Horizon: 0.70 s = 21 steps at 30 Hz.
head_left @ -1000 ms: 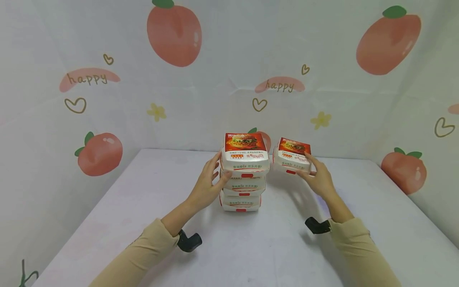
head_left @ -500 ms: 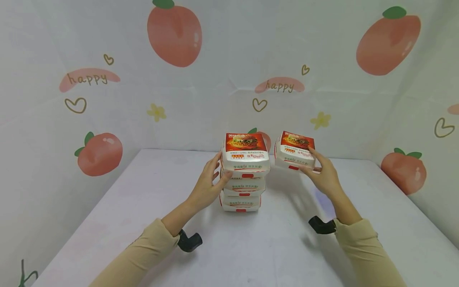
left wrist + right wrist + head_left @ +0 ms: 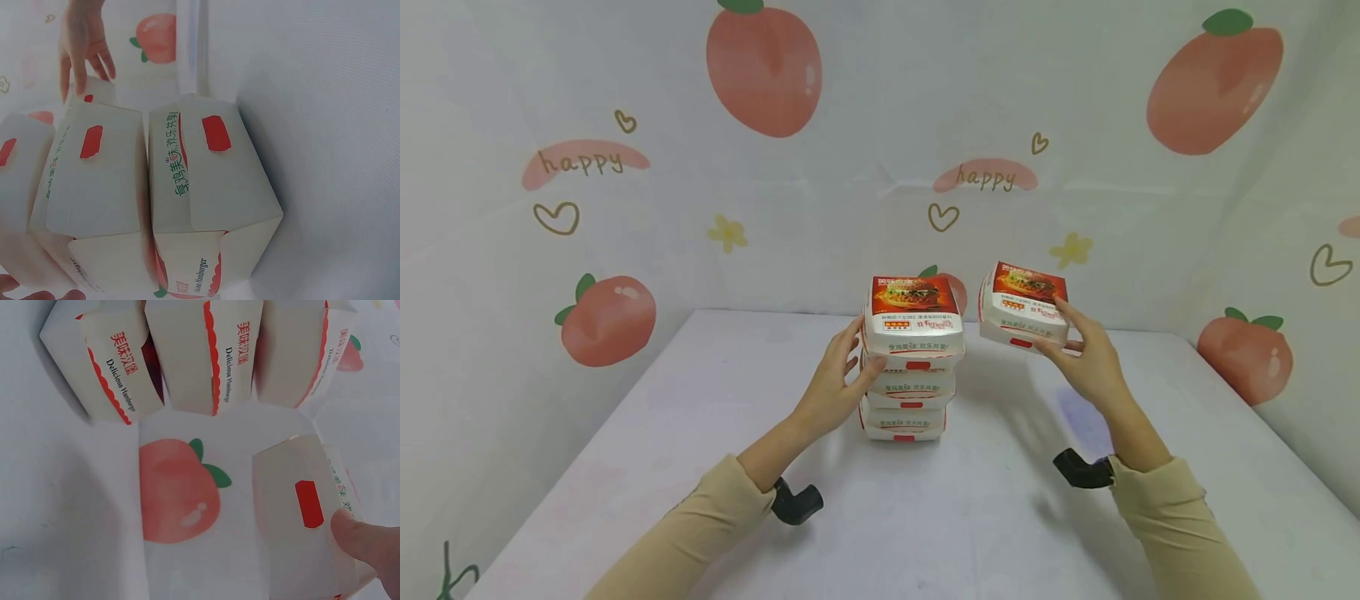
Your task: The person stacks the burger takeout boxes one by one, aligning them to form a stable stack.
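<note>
Three white paper burger boxes are stacked mid-table in the head view, the top box (image 3: 915, 329) showing a red burger picture on its lid. Under it sit the middle box (image 3: 917, 388) and the bottom box (image 3: 904, 423). My left hand (image 3: 829, 393) holds the top box at its left front corner, thumb at the front, fingers along the side. To the right of the stack, my right hand (image 3: 1092, 364) grips a fourth burger box (image 3: 1024, 305) by its right side. That box is raised and tilted, with the thumb (image 3: 356, 534) on its front in the right wrist view.
A white cloth-covered table (image 3: 925, 517) lies under the stack. Behind it hangs a white backdrop (image 3: 865, 100) printed with peaches, hearts and lettering. Black curved pieces (image 3: 797, 502) stick out from both wrists.
My right hand has lifted its burger box higher and moved it to the right, away from the stack. The left hand and the stack have stayed in place.
</note>
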{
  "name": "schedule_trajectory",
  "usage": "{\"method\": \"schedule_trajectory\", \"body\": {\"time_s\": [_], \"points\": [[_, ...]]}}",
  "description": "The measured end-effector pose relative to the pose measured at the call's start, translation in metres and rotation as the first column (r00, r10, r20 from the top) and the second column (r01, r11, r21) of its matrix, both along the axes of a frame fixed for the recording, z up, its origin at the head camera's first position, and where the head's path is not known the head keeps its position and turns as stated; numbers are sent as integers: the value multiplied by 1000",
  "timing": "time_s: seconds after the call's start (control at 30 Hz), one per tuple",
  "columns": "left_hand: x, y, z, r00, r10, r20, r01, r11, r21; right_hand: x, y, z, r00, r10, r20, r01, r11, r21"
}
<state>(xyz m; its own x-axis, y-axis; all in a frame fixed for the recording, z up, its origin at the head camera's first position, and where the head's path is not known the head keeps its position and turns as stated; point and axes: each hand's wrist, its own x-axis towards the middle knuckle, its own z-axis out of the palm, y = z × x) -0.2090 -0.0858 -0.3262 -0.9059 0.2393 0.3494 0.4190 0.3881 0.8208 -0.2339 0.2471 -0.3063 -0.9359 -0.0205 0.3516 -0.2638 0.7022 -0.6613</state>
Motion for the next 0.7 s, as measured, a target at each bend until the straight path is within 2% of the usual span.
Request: {"method": "schedule_trajectory", "body": {"time_s": [0.37, 0.53, 0.7], "points": [[-1, -1, 1, 1000, 2, 28, -2, 1000, -7, 9, 2, 12, 1000, -3, -20, 3, 1000, -10], [-1, -1, 0, 1000, 3, 28, -2, 1000, -3, 12, 1, 17, 999, -1, -48, 1, 1000, -12], [0, 0, 0, 1000, 0, 22, 0, 1000, 6, 14, 1, 21, 999, -1, -38, 1, 1000, -17]]}}
